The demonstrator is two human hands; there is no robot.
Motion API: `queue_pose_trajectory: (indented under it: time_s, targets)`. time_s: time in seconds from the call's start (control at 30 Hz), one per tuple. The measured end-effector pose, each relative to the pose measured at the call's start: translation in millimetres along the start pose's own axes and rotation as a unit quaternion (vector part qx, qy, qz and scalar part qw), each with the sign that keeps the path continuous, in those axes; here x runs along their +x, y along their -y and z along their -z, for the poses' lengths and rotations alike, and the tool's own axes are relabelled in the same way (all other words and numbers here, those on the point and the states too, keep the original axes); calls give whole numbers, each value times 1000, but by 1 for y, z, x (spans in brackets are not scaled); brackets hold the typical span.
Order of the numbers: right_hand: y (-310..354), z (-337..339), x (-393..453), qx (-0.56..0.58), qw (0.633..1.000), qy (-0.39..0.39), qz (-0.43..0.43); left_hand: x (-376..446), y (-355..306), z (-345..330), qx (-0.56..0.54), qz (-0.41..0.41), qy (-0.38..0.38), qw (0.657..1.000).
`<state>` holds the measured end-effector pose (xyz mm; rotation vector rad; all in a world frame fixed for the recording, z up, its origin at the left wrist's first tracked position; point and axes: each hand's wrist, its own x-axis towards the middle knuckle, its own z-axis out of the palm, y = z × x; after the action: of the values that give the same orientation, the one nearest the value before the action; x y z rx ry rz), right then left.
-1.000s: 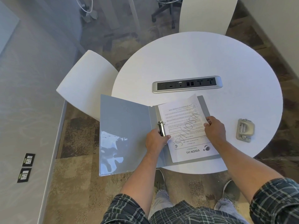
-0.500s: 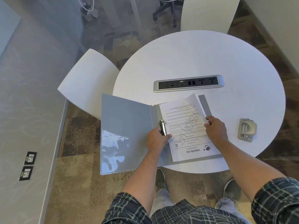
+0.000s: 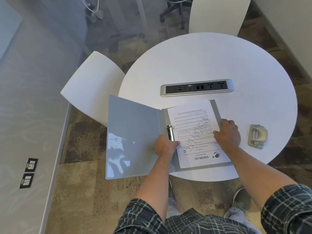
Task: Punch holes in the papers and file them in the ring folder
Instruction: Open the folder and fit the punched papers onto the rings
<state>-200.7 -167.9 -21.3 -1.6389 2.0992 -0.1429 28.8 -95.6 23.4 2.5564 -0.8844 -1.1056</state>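
A grey ring folder (image 3: 133, 137) lies open at the table's near edge, its left cover hanging out over the floor. The printed papers (image 3: 192, 130) lie on its right half, their left edge against the metal ring mechanism (image 3: 170, 134). My left hand (image 3: 164, 146) is curled round the lower end of the mechanism, with the thumb tip on the papers' left edge. My right hand (image 3: 228, 134) holds the papers' right edge, fingers curled over it. The grey hole punch (image 3: 257, 136) stands to the right of the folder, apart from both hands.
The round white table (image 3: 219, 61) has a silver socket strip (image 3: 197, 87) set into it just beyond the folder. White chairs stand at the left (image 3: 91, 83) and at the far side (image 3: 217, 12). My shoes show on the carpet under the table's near edge.
The papers have turned a little and now lie more in line with the folder's right half. My right hand shifted slightly with them; my left hand stays at the rings.
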Motion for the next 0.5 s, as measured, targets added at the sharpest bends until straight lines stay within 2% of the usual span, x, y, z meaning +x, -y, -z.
queue_pose_trajectory:
  time_s: [0.5]
  targets:
    - [3, 3, 0, -3, 1000, 11, -12, -5, -4, -4, -6, 0, -9, 1000]
